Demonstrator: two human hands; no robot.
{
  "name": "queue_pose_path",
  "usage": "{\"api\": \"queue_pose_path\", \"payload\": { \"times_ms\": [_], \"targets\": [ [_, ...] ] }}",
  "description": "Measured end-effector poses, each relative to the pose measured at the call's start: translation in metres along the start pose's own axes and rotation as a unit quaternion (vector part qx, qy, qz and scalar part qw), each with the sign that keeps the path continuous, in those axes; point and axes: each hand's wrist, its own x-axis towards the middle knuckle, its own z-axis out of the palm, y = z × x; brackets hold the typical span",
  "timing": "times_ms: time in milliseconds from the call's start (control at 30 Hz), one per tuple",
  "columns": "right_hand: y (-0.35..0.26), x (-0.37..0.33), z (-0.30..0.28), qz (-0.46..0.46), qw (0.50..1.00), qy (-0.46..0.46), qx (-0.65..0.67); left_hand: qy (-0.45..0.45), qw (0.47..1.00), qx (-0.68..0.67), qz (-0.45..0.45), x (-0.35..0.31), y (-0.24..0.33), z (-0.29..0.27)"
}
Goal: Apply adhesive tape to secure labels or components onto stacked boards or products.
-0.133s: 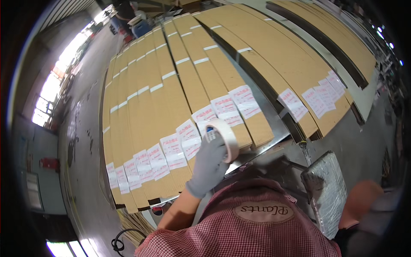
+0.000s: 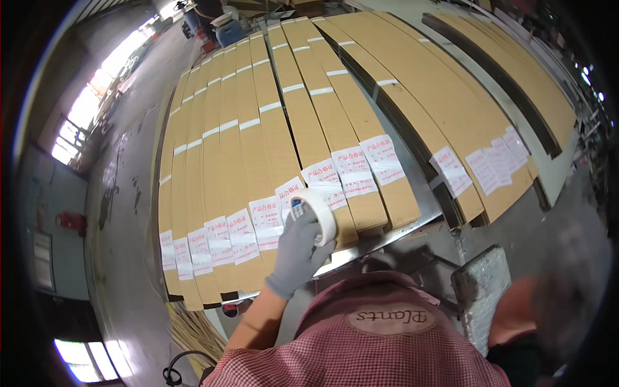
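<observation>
My left hand (image 2: 298,258), in a grey glove, is closed on a roll of white tape (image 2: 326,219). The fingers reach through the ring, and a blue-and-white patch shows on its core. The roll is just above the near ends of long, flat cardboard boxes (image 2: 258,161), hiding part of one label. White labels with red print (image 2: 265,222) lie in a row along those ends. At the right edge my right arm (image 2: 516,302) is bent, and a grey blur (image 2: 570,248) beside it looks like my right hand; its fingers are smeared by motion.
The boxes lie on a metal-edged table (image 2: 361,250). A plastic-wrapped slab (image 2: 480,290) stands at the near right. More long boxes (image 2: 509,64) lie at the far right. A bundle of thin strips (image 2: 193,332) and a black cable (image 2: 173,367) are at the lower left.
My left hand and the tape roll have shifted slightly left and down in view. The grey blur by my right arm has moved up. The boxes appear shifted a little as the view turned.
</observation>
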Motion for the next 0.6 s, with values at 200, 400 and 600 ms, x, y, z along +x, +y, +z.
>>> {"api": "queue_pose_path", "payload": {
  "times_ms": [200,400,600],
  "targets": [
    [0.215,0.022,0.206,0.36,0.82,0.034,0.443,-0.06,0.994,0.043,-0.081,-0.021,0.01,0.007],
    [0.306,0.018,0.295,0.385,0.859,-0.042,0.334,-0.074,0.989,0.091,-0.091,-0.023,0.011,0.008],
    [0.296,0.051,0.286,0.36,0.866,-0.103,0.33,-0.028,0.993,0.097,-0.066,-0.008,0.016,0.013]
  ]
}}
